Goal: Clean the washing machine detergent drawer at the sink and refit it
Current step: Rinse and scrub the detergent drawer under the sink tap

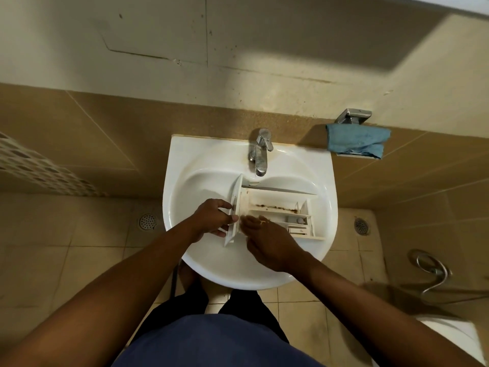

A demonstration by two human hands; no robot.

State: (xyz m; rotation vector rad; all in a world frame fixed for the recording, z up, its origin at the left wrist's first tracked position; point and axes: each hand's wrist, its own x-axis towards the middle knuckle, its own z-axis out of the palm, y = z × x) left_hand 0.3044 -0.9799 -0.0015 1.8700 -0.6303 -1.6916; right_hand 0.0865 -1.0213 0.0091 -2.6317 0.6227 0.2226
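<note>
The white detergent drawer (pixel 277 211) lies across the bowl of the white sink (pixel 211 263), its front panel to the left and its compartments to the right. Brown grime runs along one inner divider. My left hand (pixel 211 219) grips the front panel from the left. My right hand (pixel 267 241) rests on the drawer's near edge beside the panel, fingers curled onto it. The chrome tap (pixel 260 152) stands at the back of the sink, above the drawer; no water is visible.
A blue cloth (pixel 357 141) hangs from a metal holder (pixel 353 116) on the wall at the right. Floor drains (pixel 147 221) (pixel 362 225) sit on either side of the sink. A hose loop (pixel 431 271) lies at the right, with a white fixture edge (pixel 449 337) below it.
</note>
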